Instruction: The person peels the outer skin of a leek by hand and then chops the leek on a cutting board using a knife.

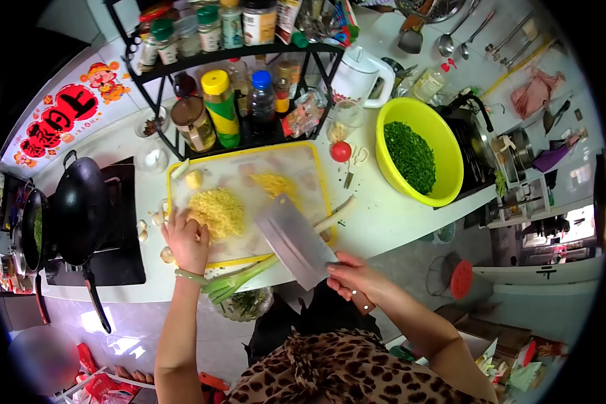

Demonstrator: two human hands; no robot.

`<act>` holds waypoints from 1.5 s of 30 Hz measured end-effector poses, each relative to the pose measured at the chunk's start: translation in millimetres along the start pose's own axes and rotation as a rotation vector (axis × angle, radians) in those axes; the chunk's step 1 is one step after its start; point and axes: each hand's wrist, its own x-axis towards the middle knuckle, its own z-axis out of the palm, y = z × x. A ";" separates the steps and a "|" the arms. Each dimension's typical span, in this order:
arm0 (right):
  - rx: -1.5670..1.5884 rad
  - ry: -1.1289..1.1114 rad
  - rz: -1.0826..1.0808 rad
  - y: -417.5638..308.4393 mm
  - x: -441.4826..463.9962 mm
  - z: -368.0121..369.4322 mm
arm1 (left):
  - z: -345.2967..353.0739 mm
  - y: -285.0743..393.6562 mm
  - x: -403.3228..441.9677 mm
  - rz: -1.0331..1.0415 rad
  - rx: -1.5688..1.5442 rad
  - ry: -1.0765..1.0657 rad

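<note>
My right hand is closed round the handle of a wide cleaver, its blade tilted over the right front part of the yellow-edged cutting board. At the board's left side my left hand has its fingers bent together against a heap of chopped yellow food; what they may hold is too small to tell. A smaller pile of yellow strips lies behind the blade. A green onion crosses the board's front edge, partly hidden by the cleaver. A yellow chunk sits behind the heap.
A lime-green bowl of chopped greens stands right of the board, near a tomato and a small knife. Behind is a black spice rack. A wok sits on the stove at left. Garlic lies by the board.
</note>
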 end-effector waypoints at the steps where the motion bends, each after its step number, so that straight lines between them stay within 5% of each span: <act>1: 0.019 -0.009 -0.044 -3.5 -4.0 -11.4 | -2.4 11.9 -0.8 -0.009 0.072 -0.016; 5: 0.085 0.079 -0.159 -23.8 -13.3 -64.8 | 1.8 69.3 -5.2 -0.070 0.376 -0.054; 9: -0.058 0.112 -0.350 -51.3 -22.3 -114.3 | 48.3 139.2 -27.5 0.269 -0.142 -0.184; 14: -0.125 0.071 -0.422 -77.9 -27.2 -152.0 | 85.1 198.4 -32.9 0.171 -0.101 -0.197; 24: -0.188 -0.021 -0.343 -97.5 -7.6 -148.1 | 45.2 172.8 -37.6 0.058 -0.275 -0.217; 31: -0.613 -0.016 -0.348 -105.1 14.7 -120.6 | -0.9 116.3 -59.3 -0.068 -0.349 -0.285; 33: -1.054 0.011 -0.535 -106.5 19.6 -110.6 | 1.3 103.7 -62.2 -0.103 -0.352 -0.322; 37: -1.361 -0.013 -0.620 -104.5 37.2 -98.7 | 11.5 73.8 -65.0 -0.029 -0.317 -0.410; 40: -1.595 -0.044 -0.509 -113.3 46.8 -88.2 | 7.7 66.8 -65.4 -0.001 -0.253 -0.493; 45: -1.681 -0.089 -0.499 -101.4 63.6 -82.6 | 8.2 75.1 -84.1 -0.144 -0.361 -0.498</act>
